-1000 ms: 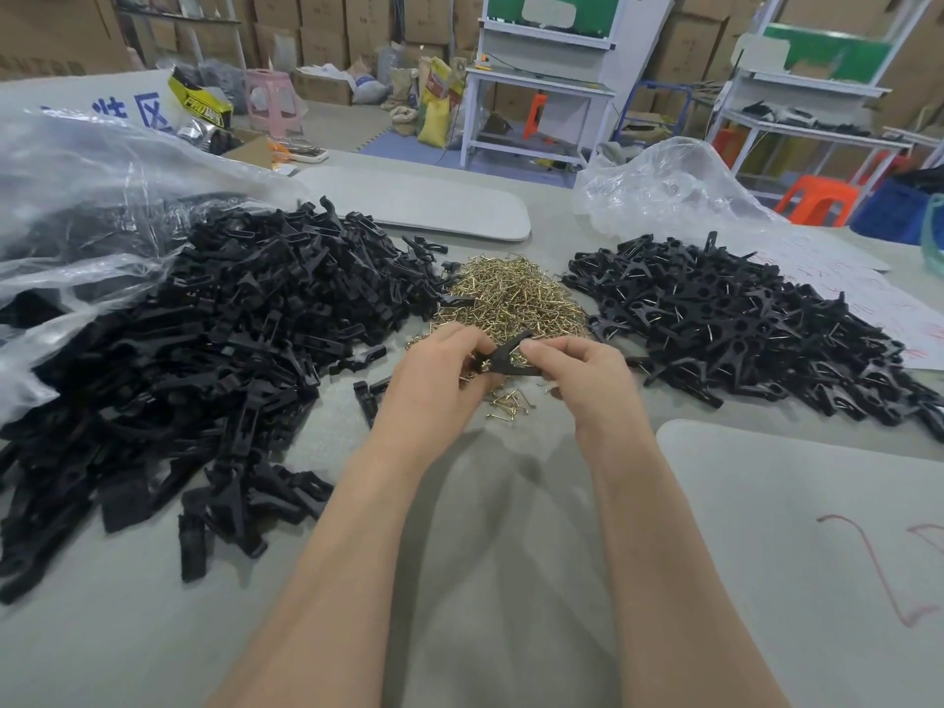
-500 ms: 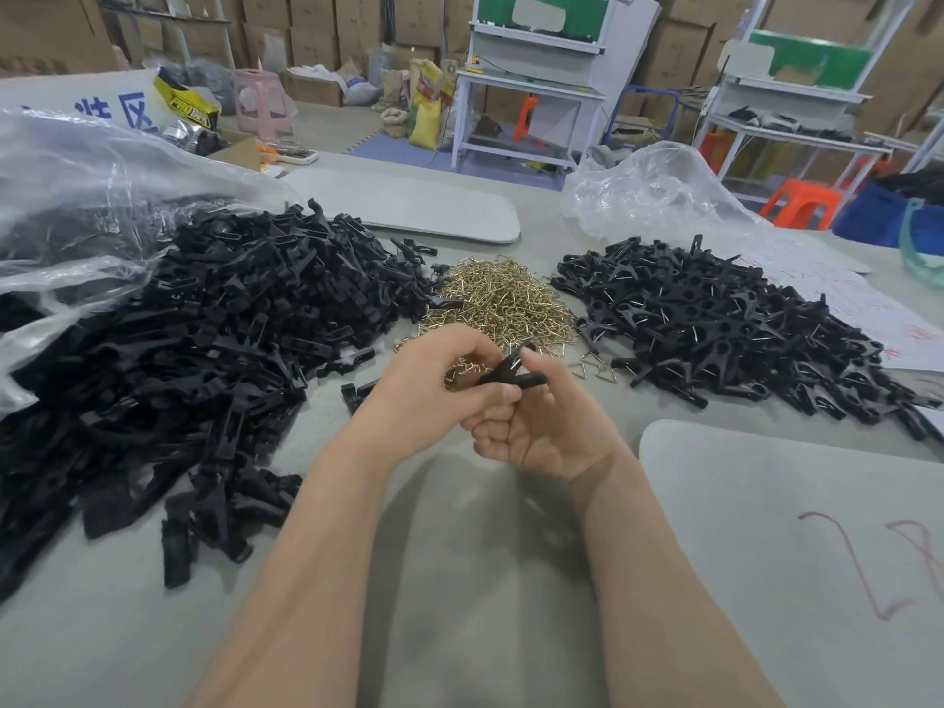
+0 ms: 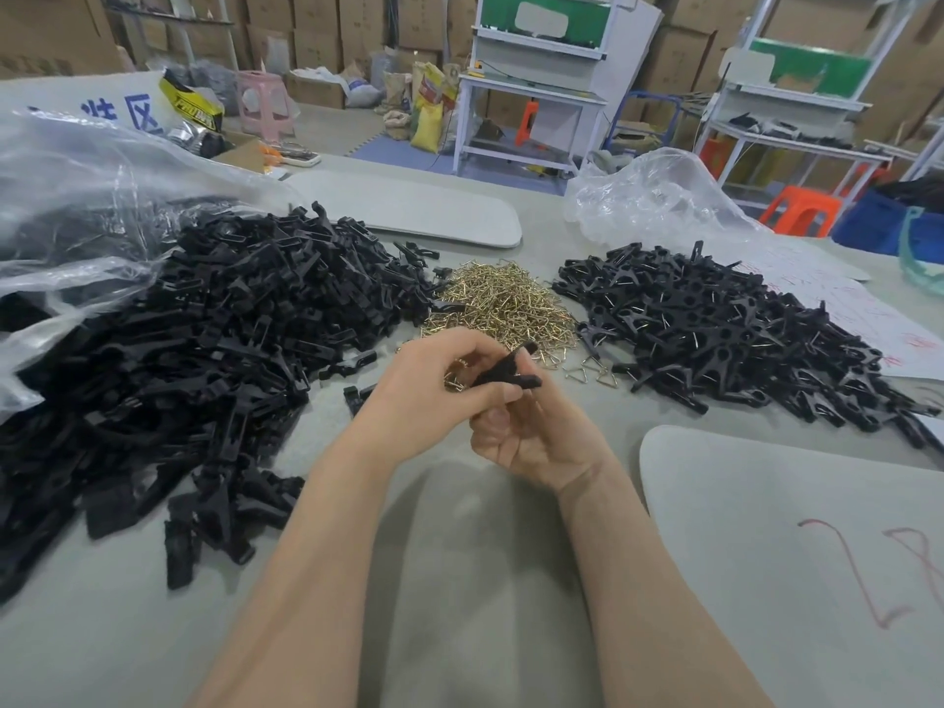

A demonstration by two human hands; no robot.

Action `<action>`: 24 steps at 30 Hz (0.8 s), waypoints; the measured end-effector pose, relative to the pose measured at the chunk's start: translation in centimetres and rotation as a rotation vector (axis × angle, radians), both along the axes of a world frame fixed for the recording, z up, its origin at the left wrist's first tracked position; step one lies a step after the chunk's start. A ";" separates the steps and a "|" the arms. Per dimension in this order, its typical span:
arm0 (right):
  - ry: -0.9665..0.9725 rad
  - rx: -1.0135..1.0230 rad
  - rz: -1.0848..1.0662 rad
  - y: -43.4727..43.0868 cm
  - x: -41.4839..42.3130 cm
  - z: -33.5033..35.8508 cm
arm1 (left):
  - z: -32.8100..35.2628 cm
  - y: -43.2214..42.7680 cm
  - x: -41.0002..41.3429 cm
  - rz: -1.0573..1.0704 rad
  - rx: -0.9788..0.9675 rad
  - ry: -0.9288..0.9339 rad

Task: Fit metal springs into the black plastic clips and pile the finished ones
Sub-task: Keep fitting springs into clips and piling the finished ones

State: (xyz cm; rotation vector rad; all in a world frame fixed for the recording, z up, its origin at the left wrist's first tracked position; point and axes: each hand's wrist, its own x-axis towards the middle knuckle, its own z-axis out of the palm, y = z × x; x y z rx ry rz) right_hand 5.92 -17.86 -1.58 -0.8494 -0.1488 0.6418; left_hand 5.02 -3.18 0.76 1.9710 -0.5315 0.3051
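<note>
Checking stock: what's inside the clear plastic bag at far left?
The clear plastic bag shows dark black parts through the film, apparently more of the black clip parts spilling out beside it. Glare and folds hide how many remain.

We see a grey tabletop (image 3: 459, 580): unassembled clip halves (image 3: 194, 350) left, brass springs (image 3: 503, 304) centre, finished clips (image 3: 725, 324) right, clear bags at far edge.

A single wide-angle camera worn on the head looks forward and down across a grey table (image 3: 459, 631), close over both forearms, with the hands near mid-frame and stacked boxes (image 3: 327, 23) and white workbenches (image 3: 536, 89) filling the far background.
</note>
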 end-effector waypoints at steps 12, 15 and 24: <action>-0.372 -0.873 -0.792 -0.8 2.6 3.8 | -1.1 0.4 1.4 0.315 0.087 0.149; -0.197 -0.456 -0.970 -1.6 4.1 5.8 | 0.0 1.6 1.4 0.673 -0.511 0.036; -1.093 -1.574 -0.168 7.4 1.7 1.3 | 0.5 3.7 0.8 0.915 -0.549 0.119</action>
